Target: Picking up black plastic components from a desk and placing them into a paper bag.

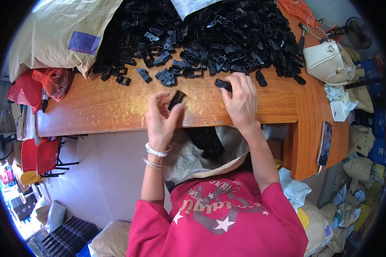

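My left hand (162,116) is raised over the front edge of the wooden table (98,107), its thumb and fingers closed on a small black plastic part (176,100). That part is slightly blurred and tilted. To the right, my right hand (241,99) reaches over the tabletop, fingertips closed on another black plastic part (223,85). Beyond both hands spreads a big heap of similar black parts (227,38). A few loose ones, such as a single black piece (144,75), lie between the heap and my left hand.
An open white sack (188,158) with black parts inside is at my lap. Far left are a large sack (51,38) and red plastic bags (51,83). On the right are a white handbag (328,62), a tissue pack (341,107), a phone (325,143) and a hammer (302,38).
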### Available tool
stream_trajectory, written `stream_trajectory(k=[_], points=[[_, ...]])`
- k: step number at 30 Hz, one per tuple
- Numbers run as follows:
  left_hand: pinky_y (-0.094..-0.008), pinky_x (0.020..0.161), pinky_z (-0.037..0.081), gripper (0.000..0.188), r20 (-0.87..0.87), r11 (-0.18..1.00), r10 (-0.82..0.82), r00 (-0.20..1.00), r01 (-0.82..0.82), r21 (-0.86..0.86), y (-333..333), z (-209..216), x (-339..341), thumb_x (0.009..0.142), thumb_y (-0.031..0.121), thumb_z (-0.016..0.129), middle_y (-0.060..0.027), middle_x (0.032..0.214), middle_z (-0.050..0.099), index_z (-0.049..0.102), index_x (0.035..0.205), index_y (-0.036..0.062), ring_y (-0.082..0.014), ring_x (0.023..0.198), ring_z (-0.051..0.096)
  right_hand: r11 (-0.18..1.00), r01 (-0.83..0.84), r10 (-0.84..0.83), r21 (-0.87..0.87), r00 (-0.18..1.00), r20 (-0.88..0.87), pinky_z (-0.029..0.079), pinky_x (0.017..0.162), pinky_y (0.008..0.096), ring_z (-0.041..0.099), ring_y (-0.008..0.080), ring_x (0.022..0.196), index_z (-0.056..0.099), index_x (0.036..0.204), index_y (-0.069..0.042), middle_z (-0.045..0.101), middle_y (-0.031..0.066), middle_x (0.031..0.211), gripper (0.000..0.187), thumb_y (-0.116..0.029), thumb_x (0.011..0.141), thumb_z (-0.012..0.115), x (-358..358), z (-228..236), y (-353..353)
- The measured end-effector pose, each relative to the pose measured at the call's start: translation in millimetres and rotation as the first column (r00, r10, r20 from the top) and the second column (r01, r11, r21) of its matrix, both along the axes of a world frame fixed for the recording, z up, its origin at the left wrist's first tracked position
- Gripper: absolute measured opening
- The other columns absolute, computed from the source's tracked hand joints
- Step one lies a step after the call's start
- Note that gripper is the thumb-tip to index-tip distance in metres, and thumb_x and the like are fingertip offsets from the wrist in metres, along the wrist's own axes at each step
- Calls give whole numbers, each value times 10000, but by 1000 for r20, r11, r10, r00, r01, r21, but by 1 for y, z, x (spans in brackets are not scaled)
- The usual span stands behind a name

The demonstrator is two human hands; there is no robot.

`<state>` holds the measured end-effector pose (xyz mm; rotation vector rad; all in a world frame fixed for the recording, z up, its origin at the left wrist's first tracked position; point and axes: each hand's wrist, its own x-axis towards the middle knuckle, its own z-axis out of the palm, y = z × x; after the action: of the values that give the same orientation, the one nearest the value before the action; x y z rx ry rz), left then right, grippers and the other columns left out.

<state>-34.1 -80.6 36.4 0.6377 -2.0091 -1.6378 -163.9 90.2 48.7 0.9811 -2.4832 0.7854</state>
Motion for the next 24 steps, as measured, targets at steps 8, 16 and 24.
stream_trajectory(k=[8, 16, 24], points=[[-198, 541, 473, 298, 28, 954, -188, 982, 176, 244, 28, 10, 4, 779, -14, 702, -52, 854, 645, 596, 1057, -8, -73, 637, 595, 785, -100, 416, -612, 816, 401, 517, 721, 337, 619, 205, 852, 632, 1009, -47, 601, 79, 918, 265, 39, 759, 647, 28, 16, -9], [-194, 545, 498, 315, 16, 839, -342, 939, 298, 456, 24, 33, 10, 853, -6, 646, -48, 732, 661, 573, 1151, -72, -82, 575, 608, 738, -322, 558, -593, 785, 269, 481, 820, 326, 621, 243, 922, 659, 886, -46, 657, 90, 904, 160, -12, 737, 706, 34, 3, 4], [-229, 660, 534, 318, -75, 913, -322, 944, 331, 237, 37, 32, 9, 877, -28, 593, -106, 901, 676, 563, 1193, -38, -132, 750, 680, 684, -127, 572, -719, 705, 419, 492, 809, 269, 611, 177, 938, 634, 1088, -24, 616, 108, 1096, 283, -27, 808, 676, 48, 3, 2]])
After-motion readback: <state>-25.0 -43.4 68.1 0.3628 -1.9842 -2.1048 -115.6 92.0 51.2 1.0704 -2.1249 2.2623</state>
